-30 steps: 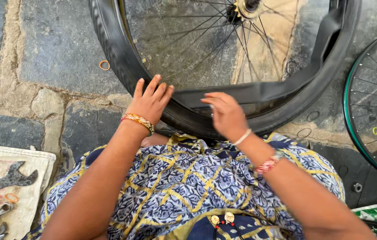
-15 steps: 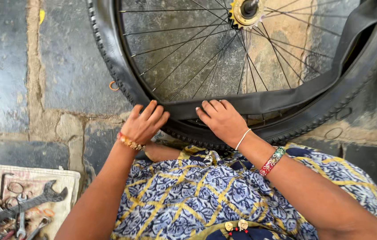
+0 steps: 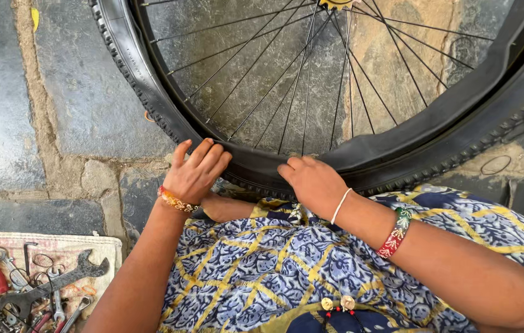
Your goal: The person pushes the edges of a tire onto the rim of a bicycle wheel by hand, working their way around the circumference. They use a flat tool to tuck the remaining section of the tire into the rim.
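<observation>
I have both hands on the bicycle wheel [image 3: 336, 80] standing on the stone floor [image 3: 58, 92] against my knees. My left hand [image 3: 195, 174] lies flat, fingers together, pressing the black tyre [image 3: 151, 98]. My right hand [image 3: 311, 182] curls its fingers over the inner tube [image 3: 398, 139]. A cloth [image 3: 98, 246] with a large spanner [image 3: 52, 287] lies lower left
</observation>
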